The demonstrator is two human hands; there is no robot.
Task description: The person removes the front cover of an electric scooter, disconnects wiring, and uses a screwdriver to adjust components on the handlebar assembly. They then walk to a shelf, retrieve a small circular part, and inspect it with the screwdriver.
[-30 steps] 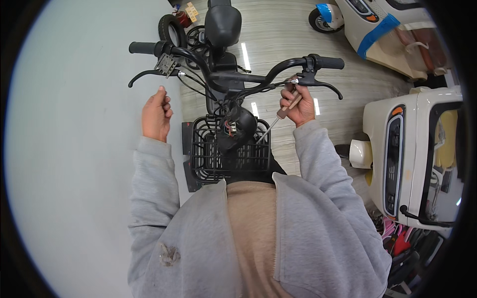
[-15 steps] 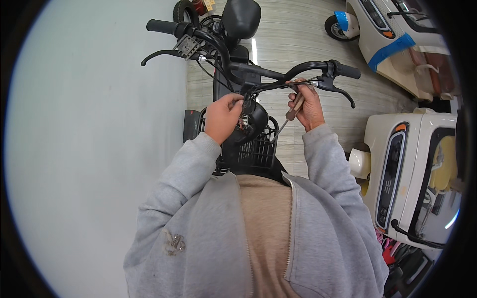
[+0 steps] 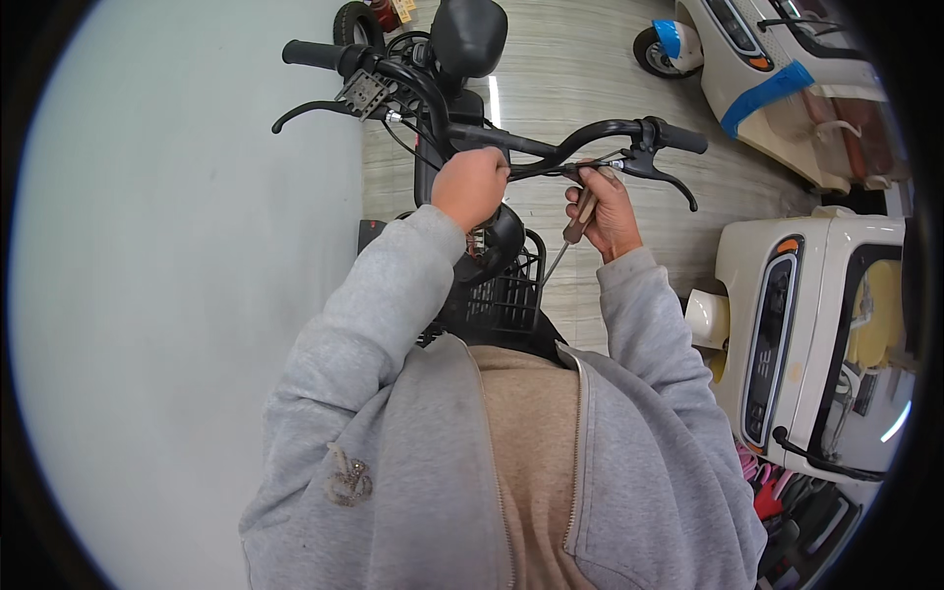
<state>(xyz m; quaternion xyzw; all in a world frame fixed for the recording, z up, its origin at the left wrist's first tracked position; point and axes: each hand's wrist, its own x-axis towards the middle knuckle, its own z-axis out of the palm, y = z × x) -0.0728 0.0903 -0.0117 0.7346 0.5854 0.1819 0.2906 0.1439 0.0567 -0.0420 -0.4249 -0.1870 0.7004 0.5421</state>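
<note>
A black bike's handlebar (image 3: 608,132) runs across the view, with a brake lever at each end and black cables (image 3: 539,170) beneath. My left hand (image 3: 469,185) is closed at the stem among the cables; its fingertips and whatever they hold are hidden. My right hand (image 3: 604,211) grips a wooden-handled screwdriver (image 3: 580,221) just below the right brake lever (image 3: 669,179), fingertips at the cables. The screwdriver's shaft angles down toward the black basket (image 3: 509,305). Exposed wires (image 3: 478,238) show in the housing below my left hand.
A pale wall or panel (image 3: 177,275) fills the left. Cream scooters stand at upper right (image 3: 728,69) and lower right (image 3: 798,256), the upper one with blue wrap. A loose tyre (image 3: 349,25) lies at the top, beside the tiled floor (image 3: 551,69).
My left hand has moved rightward and up from beside the bike to the stem and cables, and its fingers have closed. My right hand still holds the screwdriver.
</note>
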